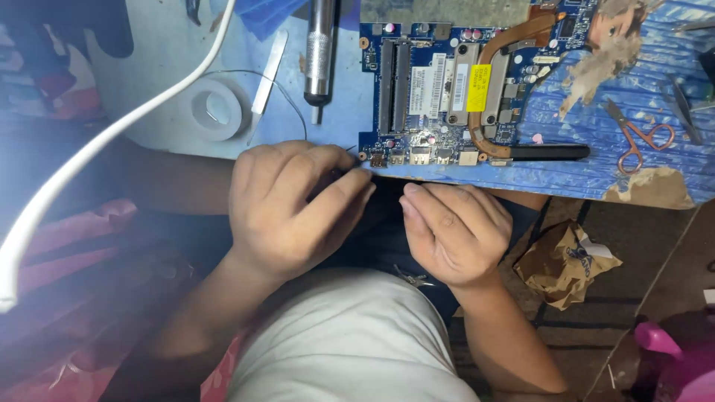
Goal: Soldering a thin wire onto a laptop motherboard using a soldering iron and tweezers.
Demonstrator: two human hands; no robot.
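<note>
White cloth over the person's lap (350, 342) sits closest, and just above it both hands hover at the near edge of the blue circuit board (417, 97). Left hand (294, 205) is curled, its fingers pinched together on something small and dark just below the board's near left corner; what it is cannot be made out. Right hand (454, 231) lies beside it with fingers held flat and together, gripping nothing, right under the board's row of ports. A copper heat pipe (506, 52) arcs across the board's right part, ending in a black bar along the near edge. Left of the board stand a metal-handled tool (319, 52), a thin wire (287, 97), a tape roll (214, 110) and a thick white cable (97, 149). Right of the board, small scissors (640, 138) rest on the blue mat. Below the mat's edge lies a crumpled brown bag (562, 260).
</note>
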